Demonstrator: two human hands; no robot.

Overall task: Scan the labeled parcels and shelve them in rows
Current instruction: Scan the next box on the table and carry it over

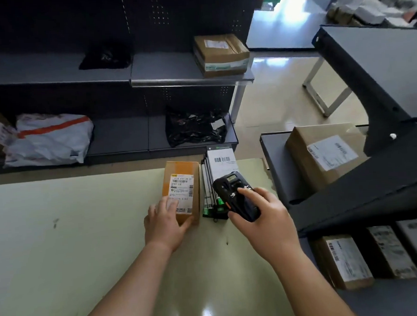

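A: Which step is this?

B: Scanning, I'd judge. The right hand [261,218] is wrapped around a black scanner [236,195] at centre frame, its fingers clamped on the body and the forefinger laid on top. The left hand [165,223] rests on the near end of a small brown box [182,190] lying label-up on the pale surface [74,237].

A: Are the left fingers gripping the box?

B: Not clamped. They lie spread and fairly flat over the box's lower end, the fingertips [171,203] covering the bottom edge of its label [181,188], thumb at the near corner. It looks more like steadying than lifting.

A: And the scanner relative to that box?

B: Just right of it, over a flat dark parcel [218,171] with a white barcode label that sits touching the box's right side. The scanner's head points up-frame, and I can't tell which label it is aimed at.

A: What does the next move call for?

B: Probably squaring the scanner on a barcode with the fingertips clear of it, then carrying the box to the dark shelves [189,79] in the upper half, where a carton [221,54] and black bags [194,128] already sit with gaps between them.
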